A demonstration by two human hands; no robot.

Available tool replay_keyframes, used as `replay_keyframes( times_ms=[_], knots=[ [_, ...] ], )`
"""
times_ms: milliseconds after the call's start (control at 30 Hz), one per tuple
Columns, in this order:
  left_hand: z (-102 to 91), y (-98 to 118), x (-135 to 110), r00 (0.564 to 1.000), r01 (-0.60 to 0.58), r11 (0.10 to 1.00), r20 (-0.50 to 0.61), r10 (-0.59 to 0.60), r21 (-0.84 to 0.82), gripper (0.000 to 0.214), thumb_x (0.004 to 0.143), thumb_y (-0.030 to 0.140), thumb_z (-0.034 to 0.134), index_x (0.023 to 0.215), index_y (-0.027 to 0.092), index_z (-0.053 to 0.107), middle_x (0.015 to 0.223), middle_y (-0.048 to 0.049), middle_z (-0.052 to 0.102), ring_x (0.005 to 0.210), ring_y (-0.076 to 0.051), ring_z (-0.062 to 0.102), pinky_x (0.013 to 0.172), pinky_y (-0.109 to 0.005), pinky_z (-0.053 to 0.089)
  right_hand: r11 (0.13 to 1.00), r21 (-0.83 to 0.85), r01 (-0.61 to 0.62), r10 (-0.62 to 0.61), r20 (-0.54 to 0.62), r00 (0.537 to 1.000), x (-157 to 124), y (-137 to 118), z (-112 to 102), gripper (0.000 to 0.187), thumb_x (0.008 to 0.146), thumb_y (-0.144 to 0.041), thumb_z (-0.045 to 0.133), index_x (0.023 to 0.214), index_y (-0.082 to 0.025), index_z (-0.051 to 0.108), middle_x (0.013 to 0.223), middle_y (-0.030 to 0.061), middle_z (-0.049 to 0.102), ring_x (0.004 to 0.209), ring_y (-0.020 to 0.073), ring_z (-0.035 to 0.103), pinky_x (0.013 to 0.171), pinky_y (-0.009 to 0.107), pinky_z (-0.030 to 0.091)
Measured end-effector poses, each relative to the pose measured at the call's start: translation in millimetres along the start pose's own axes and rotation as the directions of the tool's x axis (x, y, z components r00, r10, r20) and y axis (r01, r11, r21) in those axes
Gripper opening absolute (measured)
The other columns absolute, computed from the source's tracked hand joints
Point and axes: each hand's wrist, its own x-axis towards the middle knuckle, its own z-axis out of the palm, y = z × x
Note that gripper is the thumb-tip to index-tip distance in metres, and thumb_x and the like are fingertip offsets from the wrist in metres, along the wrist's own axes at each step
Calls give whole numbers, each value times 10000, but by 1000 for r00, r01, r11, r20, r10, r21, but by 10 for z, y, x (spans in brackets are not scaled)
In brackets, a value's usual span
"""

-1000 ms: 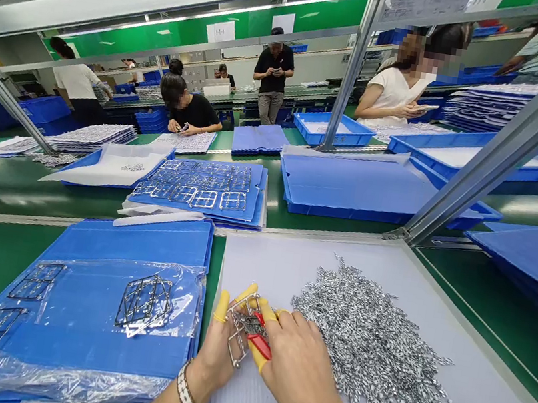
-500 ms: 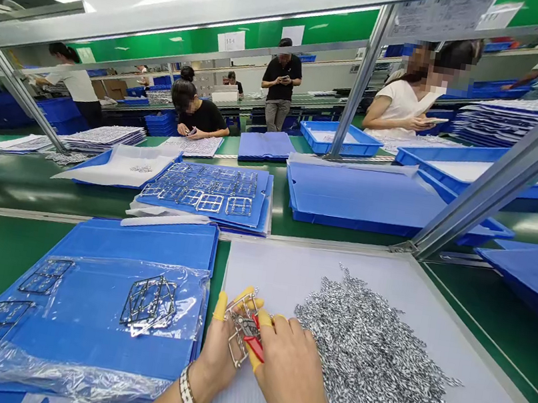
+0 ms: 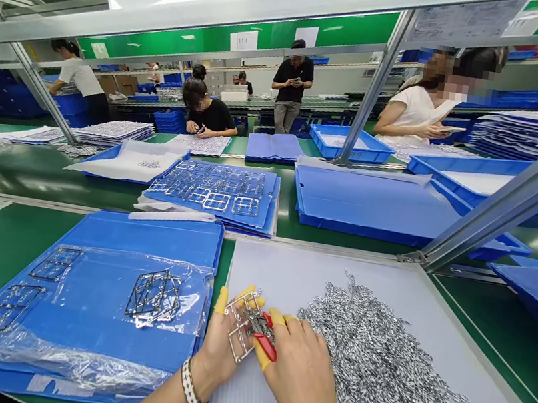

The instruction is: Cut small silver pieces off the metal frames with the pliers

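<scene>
- Step in hand, as judged: snipping small parts out of a metal frame (image 3: pixel 239 327); the right hand (image 3: pixel 304 368) works the tool while the left hand (image 3: pixel 220 346) steadies the piece.
- Left hand: half curled, palm up, holding the frame across the fingers; the thumb points up at its near-left edge.
- Right hand: wrapped around the red-handled cutters (image 3: pixel 266 346), handles between thumb and fingers. Cutter head lies in among the frame's bars; whether the blades are pressed together, cannot tell.
- Next move, as judged: calls for a steady left grip, the blades seated on a thin joint, and a short squeeze from the right hand, without bending the thin bars.
- Position of frame: between the two hands, tilted, clear of the white sheet (image 3: pixel 285 261) below, touching the left fingers.
- Right of the right hand: a broad pile of small metal pieces (image 3: pixel 381 360) on the same sheet. They may be parts cut from such frames; too small to match with certainty.
- Left of the left hand: a stack of frames (image 3: pixel 154 295) on clear plastic (image 3: pixel 100 281), over blue sheets (image 3: pixel 152 238) on the green table (image 3: pixel 43 222). Two more frames lie further left, apart from the stack.
- Yellow covers (image 3: pixel 221 300) sit on several fingertips of both hands.
</scene>
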Motion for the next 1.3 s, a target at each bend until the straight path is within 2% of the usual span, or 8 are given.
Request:
replay_keyframes(
  times_ms=[167,300,500,800,1300],
  knots=[
    [33,5,-35,998,20,1000,55,-21,8,602,847,623,424,1157,147,625,1084,-129,675,963,-255,620,759,-328,472,999,42,-30,25,106,994,57,111,-30,212,829,-270,537,1020,-202,602,863,69,649,829,235,589,724,343,377],
    [45,-1,-53,998,21,999,65,-24,40,596,865,614,394,1128,139,641,1100,-140,668,984,-243,609,716,-289,461,996,54,-67,56,184,981,133,169,-67,227,832,-309,525,1006,-196,615,886,84,663,845,263,613,726,363,402],
    [-18,-25,-27,999,-12,991,37,7,135,596,858,607,415,1153,139,636,1163,-142,642,1055,-265,581,804,-327,466,993,87,-81,56,258,964,170,177,-108,270,824,-372,534,997,-190,632,899,92,673,854,260,622,717,349,411],
    [4,-22,-45,998,-40,982,49,31,186,568,877,576,406,1179,150,629,1178,-132,639,1155,-285,530,912,-369,443,987,127,-97,57,286,956,184,187,-155,282,831,-391,514,995,-199,639,885,90,673,839,240,628,690,317,397],
    [23,-9,-62,997,-60,973,52,50,224,598,886,588,366,1219,148,598,1229,-136,610,1156,-276,531,935,-375,434,984,144,-105,56,307,950,193,194,-148,290,836,-430,493,968,-211,630,896,84,668,829,227,623,667,297,379]
  ],
)
